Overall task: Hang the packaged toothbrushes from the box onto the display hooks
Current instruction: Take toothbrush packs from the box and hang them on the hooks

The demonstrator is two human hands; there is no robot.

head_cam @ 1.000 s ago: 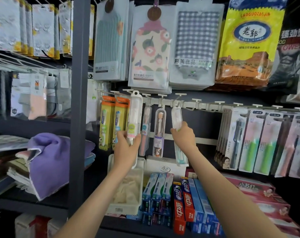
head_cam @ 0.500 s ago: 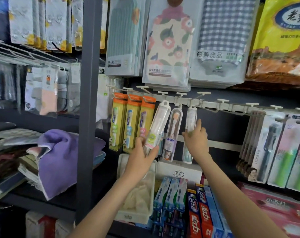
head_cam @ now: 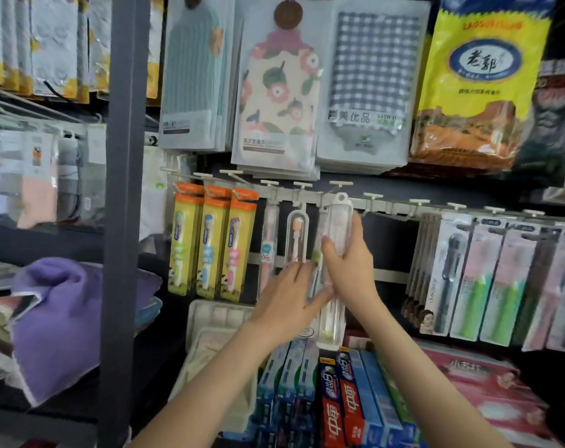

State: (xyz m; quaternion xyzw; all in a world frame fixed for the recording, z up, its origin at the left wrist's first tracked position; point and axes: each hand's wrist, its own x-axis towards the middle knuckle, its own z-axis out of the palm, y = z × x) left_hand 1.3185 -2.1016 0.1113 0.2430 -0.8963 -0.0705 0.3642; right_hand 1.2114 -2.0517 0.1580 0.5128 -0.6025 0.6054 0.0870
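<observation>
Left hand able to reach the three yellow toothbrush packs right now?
Probably yes: the left hand is open and the yellow toothbrush packs hang uncovered to its upper left; the right hand grips the clear toothbrush case well aside.

Toothbrush case (head_cam: 337,234) clear glossy plastic; purple towel (head_cam: 64,315) soft cloth.

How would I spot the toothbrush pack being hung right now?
Find the white hook rail below the packaged towels. Midway along it, the right hand grips a tall clear toothbrush case. Unlike the neighbouring cases dangling from hooks, it alone is held.
</observation>
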